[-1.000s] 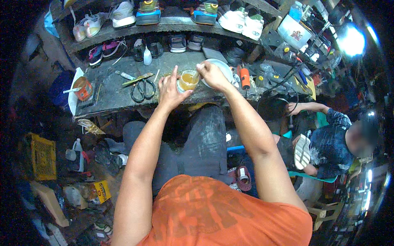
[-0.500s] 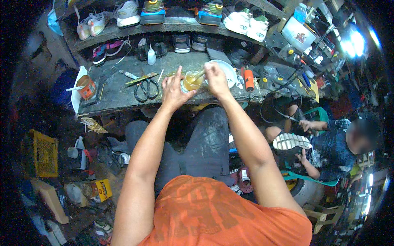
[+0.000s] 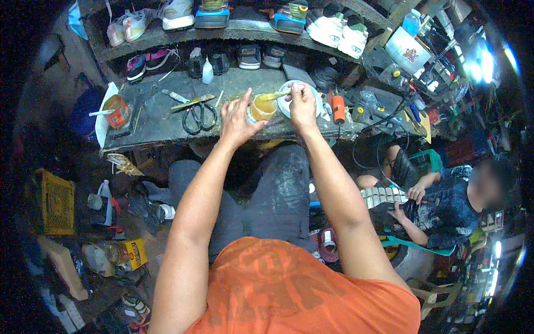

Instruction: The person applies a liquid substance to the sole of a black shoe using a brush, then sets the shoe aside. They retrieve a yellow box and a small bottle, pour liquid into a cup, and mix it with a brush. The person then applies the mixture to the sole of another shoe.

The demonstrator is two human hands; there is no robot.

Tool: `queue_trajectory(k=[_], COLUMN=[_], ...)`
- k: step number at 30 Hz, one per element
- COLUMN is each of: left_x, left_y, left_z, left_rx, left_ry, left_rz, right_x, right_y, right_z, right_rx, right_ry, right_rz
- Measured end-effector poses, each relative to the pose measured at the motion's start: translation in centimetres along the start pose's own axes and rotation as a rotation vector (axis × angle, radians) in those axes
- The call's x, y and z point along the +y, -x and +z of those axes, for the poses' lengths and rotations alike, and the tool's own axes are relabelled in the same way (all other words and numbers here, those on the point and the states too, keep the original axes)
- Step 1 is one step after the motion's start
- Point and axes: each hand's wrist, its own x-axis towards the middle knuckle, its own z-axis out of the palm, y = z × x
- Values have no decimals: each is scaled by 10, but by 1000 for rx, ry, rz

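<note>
My left hand point(image 3: 237, 121) curls against the left side of a small clear cup point(image 3: 263, 115), thumb at its near side and index finger pointing away. Yellowish, glue-like stuff coats the cup. My right hand point(image 3: 302, 106) pinches a brush point(image 3: 275, 96) smeared with the same yellow; it lies slanted across the cup's rim. Behind the right hand is a white plate point(image 3: 315, 92), partly covered by it. Left of my left hand are black-handled scissors point(image 3: 199, 120) and a yellow-stained flat strip point(image 3: 193, 103).
On the workbench point(image 3: 161, 131) stand an orange tub point(image 3: 117, 113), a white squeeze bottle point(image 3: 207, 72) and an orange-red cylindrical tool point(image 3: 338, 109). Shoes point(image 3: 336, 34) line the shelf behind. At right, a co-worker point(image 3: 445, 206) holds a white-soled shoe point(image 3: 384, 196). A yellow crate point(image 3: 57, 201) is at left.
My right hand has moved slightly right, and the brush has tilted from inside the cup to flatter across its rim. My left hand stays at the cup. The co-worker's hands and shoe have shifted.
</note>
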Motion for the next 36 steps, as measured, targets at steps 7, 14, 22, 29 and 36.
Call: queue_trajectory(k=[7,14,22,29,36], left_x=[-3,-5,-2,1,-8], left_y=[1,1,1,1,-3], left_z=[3,1,0,-2,1], left_rx=[43,-3,6,2,5], left_ry=[-57,-44,-27,-64,-17], left_rz=[60,42,46,49,122], right_x=[-6,-18,-24,-58,-34], right_y=[-2,-1,-21,-40,-47], right_z=[-3,-8,-13,-17,-8], right_rx=[24,82,-165,-378,-495], right_ry=[-128,-179,208,442,764], right_rz=[1,61,-60,-163,-359])
